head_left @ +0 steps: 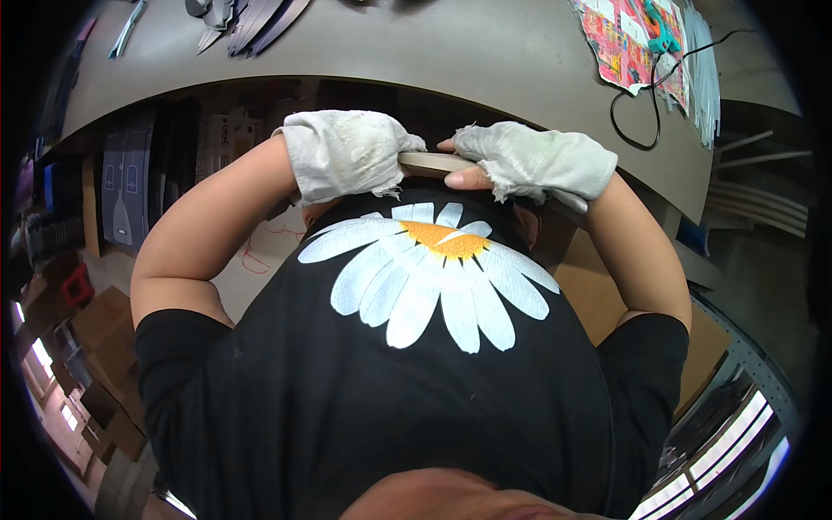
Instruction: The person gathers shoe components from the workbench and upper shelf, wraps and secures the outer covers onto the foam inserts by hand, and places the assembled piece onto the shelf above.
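Observation:
In front of my chest, at the table's near edge, both hands grip a pale beige, flat, curved-edged piece (433, 163); I cannot make out its kind. My left hand (354, 156), in a worn white work glove, is closed on its left end, with its fingers mostly hidden. On the other end is my right hand (537, 165), in a similar glove with bare fingertips showing; thumb and fingers pinch the piece. The hands are a short gap apart, above the daisy print (442, 269) on my black shirt.
The grey table (433, 52) carries dark curved strips (260, 26) at far left. At right lie a colourful torn sheet (624, 52), teal-handled scissors (663, 39), a black cable (617, 121) and pale long strips (706, 78). Cardboard boxes (108, 329) stand at left.

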Available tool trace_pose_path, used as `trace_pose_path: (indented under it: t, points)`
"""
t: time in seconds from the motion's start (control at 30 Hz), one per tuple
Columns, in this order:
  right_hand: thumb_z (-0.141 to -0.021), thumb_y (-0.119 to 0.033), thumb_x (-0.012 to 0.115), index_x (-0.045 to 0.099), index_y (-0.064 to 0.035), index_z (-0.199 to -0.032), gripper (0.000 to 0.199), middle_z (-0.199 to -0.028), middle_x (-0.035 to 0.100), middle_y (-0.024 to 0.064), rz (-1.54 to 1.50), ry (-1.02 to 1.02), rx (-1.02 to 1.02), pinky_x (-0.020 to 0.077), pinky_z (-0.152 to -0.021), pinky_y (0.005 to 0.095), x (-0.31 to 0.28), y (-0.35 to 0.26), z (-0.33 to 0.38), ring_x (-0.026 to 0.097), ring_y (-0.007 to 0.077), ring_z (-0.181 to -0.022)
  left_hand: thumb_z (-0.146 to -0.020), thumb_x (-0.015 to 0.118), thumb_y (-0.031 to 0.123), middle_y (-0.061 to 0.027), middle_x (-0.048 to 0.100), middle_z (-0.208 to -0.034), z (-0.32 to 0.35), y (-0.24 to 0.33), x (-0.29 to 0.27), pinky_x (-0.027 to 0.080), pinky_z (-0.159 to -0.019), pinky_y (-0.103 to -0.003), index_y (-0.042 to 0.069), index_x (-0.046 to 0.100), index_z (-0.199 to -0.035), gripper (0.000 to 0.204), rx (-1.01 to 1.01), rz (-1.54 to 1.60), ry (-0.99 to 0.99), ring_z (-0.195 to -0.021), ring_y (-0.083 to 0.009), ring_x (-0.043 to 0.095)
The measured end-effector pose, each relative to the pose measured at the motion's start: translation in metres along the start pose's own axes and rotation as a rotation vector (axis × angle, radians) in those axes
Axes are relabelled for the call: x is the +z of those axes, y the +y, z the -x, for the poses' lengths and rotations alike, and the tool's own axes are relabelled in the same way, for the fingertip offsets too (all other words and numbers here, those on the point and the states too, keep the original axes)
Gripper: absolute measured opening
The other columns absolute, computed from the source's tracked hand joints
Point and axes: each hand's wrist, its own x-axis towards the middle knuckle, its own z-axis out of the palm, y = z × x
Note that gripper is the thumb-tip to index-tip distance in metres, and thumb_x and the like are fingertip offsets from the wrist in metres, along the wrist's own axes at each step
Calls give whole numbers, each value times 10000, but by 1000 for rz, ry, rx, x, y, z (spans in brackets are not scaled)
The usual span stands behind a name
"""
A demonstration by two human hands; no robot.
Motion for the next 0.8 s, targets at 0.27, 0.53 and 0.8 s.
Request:
trace_pose_path:
  t: [0.27, 0.53, 0.8]
  points:
    - [-1140, -433, 659, 724, -54, -1306, 419, -968, 788, 196, 78, 84, 165, 611, -804, 516, 18, -25, -3, 766, 453, -913, -1011, 817, 312, -146, 811, -974, -2, -13, 8, 609, -827, -414, 81, 804, -1312, 380, 123, 49, 7, -864, -325, 755]
    - [-1087, -644, 666, 680, -50, -1496, 721, -1258, 785, 236, -14, -49, 176, 603, -976, 487, -4, -7, -11, 770, 407, -1175, -1025, 846, 321, -160, 806, -994, -28, -34, 11, 589, -819, -394, 22, 798, -1300, 410, 99, 260, -110, -857, -269, 723]
    - [-969, -654, 799, 657, -96, -1561, 826, -1336, 783, 194, 238, -57, 335, 583, -1069, 475, -20, -16, 40, 748, 390, -1257, -1002, 854, 294, -173, 827, -1072, 1, -52, -14, 600, -891, -401, 7, 746, -1399, 502, -16, 32, -82, -929, -274, 767]
